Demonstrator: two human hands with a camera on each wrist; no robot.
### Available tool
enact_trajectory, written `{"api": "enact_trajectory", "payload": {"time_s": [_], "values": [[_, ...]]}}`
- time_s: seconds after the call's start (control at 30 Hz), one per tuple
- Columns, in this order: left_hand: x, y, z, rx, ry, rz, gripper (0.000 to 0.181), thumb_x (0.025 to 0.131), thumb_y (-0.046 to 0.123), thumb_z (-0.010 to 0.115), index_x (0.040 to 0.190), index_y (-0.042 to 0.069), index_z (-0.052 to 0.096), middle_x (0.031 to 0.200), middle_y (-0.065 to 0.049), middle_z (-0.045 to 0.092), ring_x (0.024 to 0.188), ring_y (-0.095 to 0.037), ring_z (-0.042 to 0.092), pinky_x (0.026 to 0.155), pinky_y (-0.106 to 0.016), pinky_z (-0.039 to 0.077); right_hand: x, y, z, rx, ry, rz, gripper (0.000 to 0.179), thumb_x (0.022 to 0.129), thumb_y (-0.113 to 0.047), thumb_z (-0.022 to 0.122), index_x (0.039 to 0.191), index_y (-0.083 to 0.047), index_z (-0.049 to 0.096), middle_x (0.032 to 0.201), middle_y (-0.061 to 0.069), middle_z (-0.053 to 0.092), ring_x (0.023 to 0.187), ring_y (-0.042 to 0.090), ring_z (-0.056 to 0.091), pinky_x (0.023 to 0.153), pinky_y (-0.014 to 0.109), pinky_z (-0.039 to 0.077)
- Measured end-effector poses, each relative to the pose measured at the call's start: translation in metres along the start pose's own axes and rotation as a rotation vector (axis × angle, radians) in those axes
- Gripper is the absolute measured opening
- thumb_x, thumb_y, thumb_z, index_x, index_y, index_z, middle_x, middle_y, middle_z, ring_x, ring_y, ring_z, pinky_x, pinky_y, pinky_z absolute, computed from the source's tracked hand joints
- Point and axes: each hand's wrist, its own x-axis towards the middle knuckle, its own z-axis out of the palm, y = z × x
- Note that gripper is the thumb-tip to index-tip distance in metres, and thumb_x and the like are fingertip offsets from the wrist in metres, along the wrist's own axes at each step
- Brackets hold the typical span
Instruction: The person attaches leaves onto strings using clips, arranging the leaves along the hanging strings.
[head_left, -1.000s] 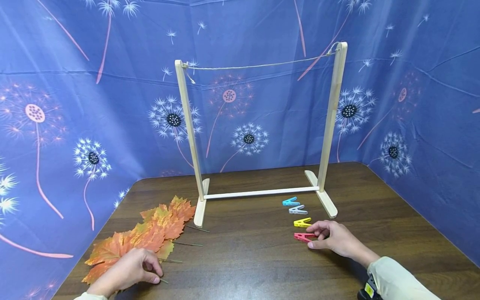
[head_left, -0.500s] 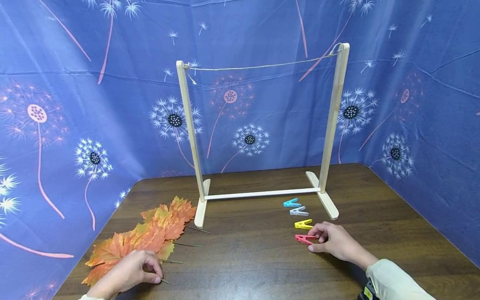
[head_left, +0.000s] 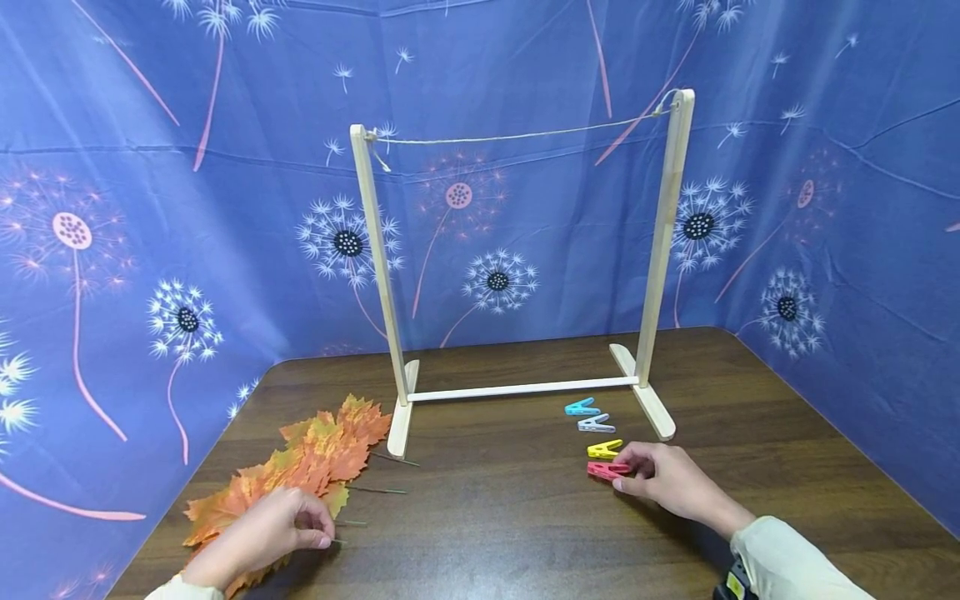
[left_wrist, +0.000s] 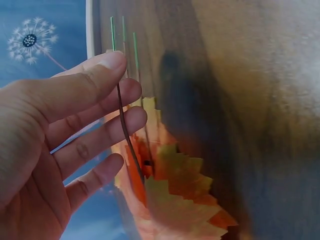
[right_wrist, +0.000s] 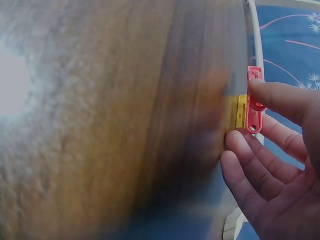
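Observation:
My left hand (head_left: 270,533) pinches the thin stem (left_wrist: 123,117) of an orange artificial maple leaf between thumb and forefinger; its other fingers are spread in the left wrist view. Under and beyond that hand lies an overlapping row of orange and yellow artificial maple leaves (head_left: 322,446), their stems pointing right. On the right, my right hand (head_left: 675,483) pinches a red clothespin (head_left: 602,471) by its handle end. Just behind it a yellow clothespin (head_left: 602,451) lies on the table, partly covered by the red one in the right wrist view.
Farther back lie a pale grey clothespin (head_left: 596,424) and a blue clothespin (head_left: 581,407). A wooden frame (head_left: 662,242) stands behind them, with a string (head_left: 517,136) tied between its posts. The brown table (head_left: 480,533) meets a blue dandelion-print cloth (head_left: 480,67).
My left hand has moved slightly forward and right, drawing the leaf along by its stem. The right hand's fingers have drawn closer on the red clothespin, whose handles now look nearer together.

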Motion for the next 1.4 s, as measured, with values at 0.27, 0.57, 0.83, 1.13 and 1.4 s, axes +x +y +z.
{"api": "enact_trajectory", "payload": {"time_s": [0.27, 0.57, 0.83, 1.13, 1.4], "values": [[0.012, 0.013, -0.018, 0.003, -0.021, -0.020, 0.006, 0.087, 0.009, 0.078, 0.084, 0.013, 0.074, 0.075, 0.011, 0.070, 0.065, 0.003, 0.057, 0.057, -0.025, 0.048, 0.004, -0.005, -0.010, -0.002, 0.062, -0.048, 0.019, 0.086, -0.019, 0.081, 0.100, -0.010, 0.072, 0.075, -0.009, 0.063, 0.068, 0.001, 0.055, 0.059, 0.025, 0.044], [0.035, 0.038, -0.039, 0.097, 0.008, 0.013, 0.009, 0.089, 0.010, 0.077, 0.084, 0.017, 0.073, 0.072, 0.015, 0.068, 0.062, 0.003, 0.054, 0.057, -0.024, 0.046, 0.013, -0.026, -0.027, -0.015, 0.198, -0.016, 0.029, 0.087, -0.015, 0.082, 0.111, -0.004, 0.070, 0.079, -0.007, 0.063, 0.073, 0.006, 0.058, 0.063, 0.026, 0.045], [0.054, 0.063, -0.050, 0.177, 0.079, 0.063, 0.012, 0.090, 0.011, 0.077, 0.084, 0.021, 0.073, 0.070, 0.021, 0.064, 0.062, 0.002, 0.056, 0.057, -0.023, 0.047, 0.027, -0.046, -0.041, -0.024, 0.254, -0.038, 0.021, 0.087, -0.015, 0.082, 0.103, -0.007, 0.072, 0.082, -0.005, 0.069, 0.078, 0.012, 0.063, 0.066, 0.027, 0.048], [0.082, 0.088, -0.050, 0.124, 0.261, 0.077, 0.006, 0.088, 0.008, 0.078, 0.088, 0.013, 0.075, 0.072, 0.014, 0.068, 0.065, 0.000, 0.063, 0.063, -0.025, 0.051, 0.044, -0.063, -0.057, -0.009, 0.252, -0.091, 0.032, 0.086, -0.018, 0.083, 0.113, -0.003, 0.072, 0.083, -0.004, 0.069, 0.081, 0.014, 0.064, 0.065, 0.027, 0.047], [0.108, 0.108, -0.054, 0.028, 0.406, 0.003, 0.003, 0.090, 0.009, 0.078, 0.093, 0.008, 0.077, 0.080, 0.002, 0.075, 0.071, -0.010, 0.070, 0.062, -0.027, 0.051, 0.060, -0.082, -0.072, 0.072, 0.267, -0.090, 0.030, 0.086, -0.018, 0.083, 0.110, -0.003, 0.072, 0.087, 0.002, 0.073, 0.080, 0.015, 0.067, 0.066, 0.027, 0.049]]}}
